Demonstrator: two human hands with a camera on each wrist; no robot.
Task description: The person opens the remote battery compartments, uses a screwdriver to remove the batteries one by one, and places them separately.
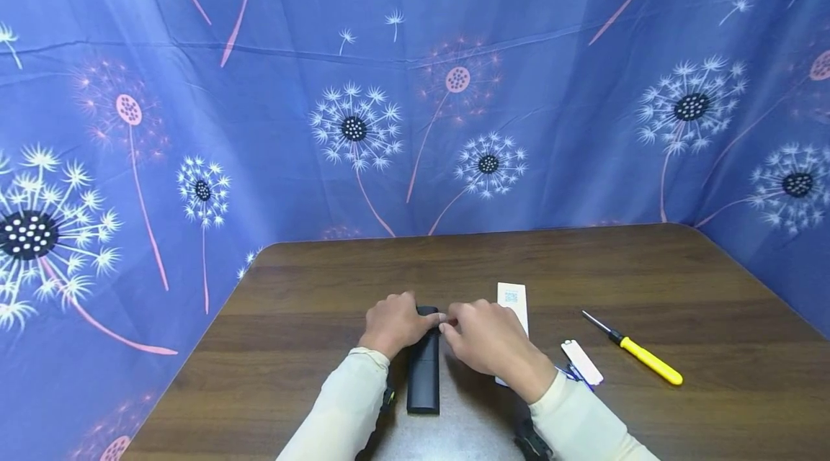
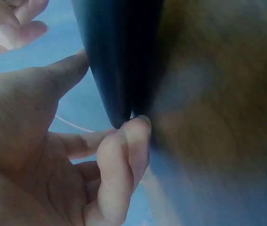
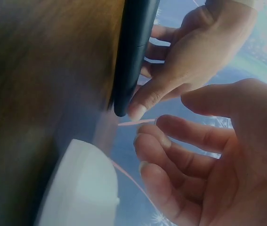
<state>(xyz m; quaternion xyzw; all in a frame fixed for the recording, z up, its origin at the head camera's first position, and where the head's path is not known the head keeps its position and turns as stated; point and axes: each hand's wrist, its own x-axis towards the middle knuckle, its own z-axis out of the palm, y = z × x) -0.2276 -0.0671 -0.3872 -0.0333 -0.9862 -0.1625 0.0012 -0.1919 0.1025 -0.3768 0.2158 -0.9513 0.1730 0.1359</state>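
Gripping the far end of the long black plastic bar (image 1: 424,378) with left hand (image 1: 393,323); beside that grip, holding nothing with loosely curled right hand (image 1: 488,337). Probably light, stiff, slippery; best taken by long edges.

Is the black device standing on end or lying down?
Lying down: the black device shows its long face upward on the table, left hand at its far end. Slight lift: cannot tell.
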